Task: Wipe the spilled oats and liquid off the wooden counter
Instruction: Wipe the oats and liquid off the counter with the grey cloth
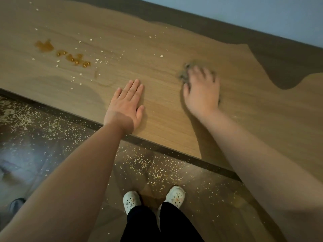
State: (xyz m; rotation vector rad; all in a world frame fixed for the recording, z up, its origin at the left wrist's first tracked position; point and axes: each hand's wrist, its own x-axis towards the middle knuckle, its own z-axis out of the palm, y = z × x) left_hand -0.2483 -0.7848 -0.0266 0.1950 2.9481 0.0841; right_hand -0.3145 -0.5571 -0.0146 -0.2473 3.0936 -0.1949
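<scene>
Under the spread fingers of my right hand lies a crumpled grey-brown cloth, pressed against the light wooden counter. The fingers are wide and lie over the cloth rather than pinching it, I judge so the whole palm can drive it across the wood, though blur hides the fingertips. Left of those fingers my left hand rests palm down near the counter's front edge, fingers straight and close together, holding nothing, most likely as a brace while I lean in. Well beyond my left fingertips, further left and toward the wall, sit amber puddles of spilled liquid with soaked oats in them, and pale dry oat flakes scatter between the puddles and my left fingers. None of that touches the cloth, so most of the wiping looks undone. Below both wrists many fallen oats dot the dark floor, so pushing flakes off the edge risks adding more.
</scene>
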